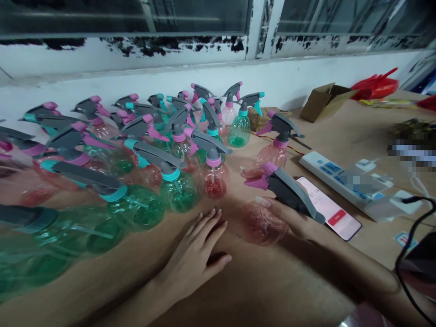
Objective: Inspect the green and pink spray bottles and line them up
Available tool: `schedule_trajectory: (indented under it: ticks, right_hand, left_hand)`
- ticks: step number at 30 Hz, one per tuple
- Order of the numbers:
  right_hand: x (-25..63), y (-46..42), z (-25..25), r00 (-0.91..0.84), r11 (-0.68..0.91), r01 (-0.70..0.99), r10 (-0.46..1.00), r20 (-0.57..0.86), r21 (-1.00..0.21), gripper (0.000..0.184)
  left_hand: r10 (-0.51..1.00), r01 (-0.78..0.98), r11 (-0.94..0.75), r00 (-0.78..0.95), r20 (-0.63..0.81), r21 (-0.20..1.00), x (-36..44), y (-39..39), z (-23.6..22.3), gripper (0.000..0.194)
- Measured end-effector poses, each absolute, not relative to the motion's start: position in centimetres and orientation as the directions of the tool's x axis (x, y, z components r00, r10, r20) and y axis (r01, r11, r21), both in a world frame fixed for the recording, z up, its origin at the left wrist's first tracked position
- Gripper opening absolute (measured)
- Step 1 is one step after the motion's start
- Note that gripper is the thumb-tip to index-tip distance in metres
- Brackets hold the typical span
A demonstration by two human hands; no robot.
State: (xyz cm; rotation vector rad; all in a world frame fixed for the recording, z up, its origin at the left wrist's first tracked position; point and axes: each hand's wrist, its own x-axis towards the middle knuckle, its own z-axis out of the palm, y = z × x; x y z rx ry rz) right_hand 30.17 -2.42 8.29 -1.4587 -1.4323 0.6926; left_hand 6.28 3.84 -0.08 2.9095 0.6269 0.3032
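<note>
My right hand [289,213] is wrapped around the neck of a pink spray bottle [264,222], just under its grey and magenta trigger head [289,190]. The bottle stands on the brown table [265,281]. My left hand [200,254] lies flat on the table with fingers stretched out, holding nothing, just in front of a green bottle [179,190] and a pink bottle [214,179].
Several green and pink spray bottles [136,136] crowd the left and back of the table by the white wall. A phone [329,209] and a white power strip [344,179] lie to the right. A cardboard box [325,102] and a black cable [408,240] sit further right.
</note>
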Motion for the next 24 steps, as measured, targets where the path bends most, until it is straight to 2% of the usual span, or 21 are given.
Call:
schedule_trajectory:
  ticks: [5,10,24]
  right_hand:
    - [30.19,-2.18,8.52,0.105,0.185,0.51,0.956,0.274,-0.84,0.023]
    - [30.24,-2.16,8.38,0.115,0.187,0.48,0.955,0.273,-0.857,0.014]
    - [30.43,-2.31,8.37,0.093,0.176,0.443,0.966,0.24,-0.879,0.01]
  left_hand:
    - [0.406,0.377,-0.91,0.893,0.195,0.172,6.28,3.91,-0.33,0.054]
    - [0.405,0.375,-0.91,0.895,0.187,0.175,6.24,3.83,-0.27,0.054]
    - [0.404,0.379,-0.911,0.898,0.175,0.162,6.23,3.81,-0.11,0.055]
